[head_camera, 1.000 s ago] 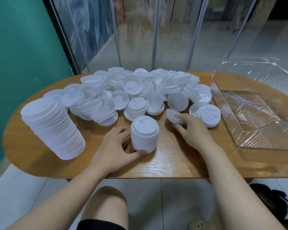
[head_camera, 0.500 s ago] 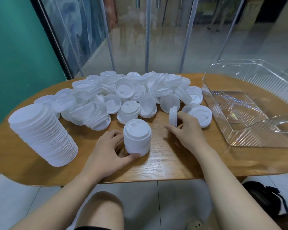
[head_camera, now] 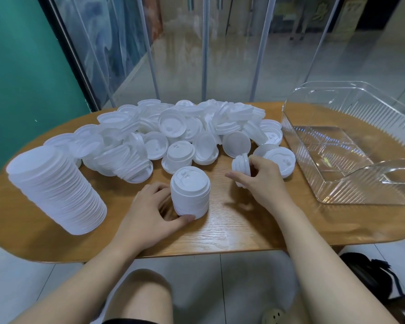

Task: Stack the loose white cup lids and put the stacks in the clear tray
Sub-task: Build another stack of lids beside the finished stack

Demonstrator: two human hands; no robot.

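- The left hand (head_camera: pixel 147 213) is curling around the base of a short stack of lids (head_camera: pixel 190 192) that is standing upright on the wooden table (head_camera: pixel 232 232), thumb in front and fingers behind.
- The right hand (head_camera: pixel 264 181) is gripping a few nested lids (head_camera: pixel 240 165) turned on edge, just above the table and to the right of the short stack.
- A heap of loose lids (head_camera: pixel 178 132) is lying across the far middle of the table, some face up, some upside down, some leaning on each other; it is sitting directly behind both hands.
- A tall stack (head_camera: pixel 56 192) is leaning on the left end of the table, well apart from the hands.
- The clear tray (head_camera: pixel 351 195) is sitting on the right end, with no lids showing inside it; a single flat lid (head_camera: pixel 279 157) is lying between the right hand and the tray's near wall.
- A glass partition (head_camera: pixel 220 54) is standing behind the table, a green wall (head_camera: pixel 21 66) at the left.
- A dark bag (head_camera: pixel 369 272) is lying on the tiled floor under the right end.
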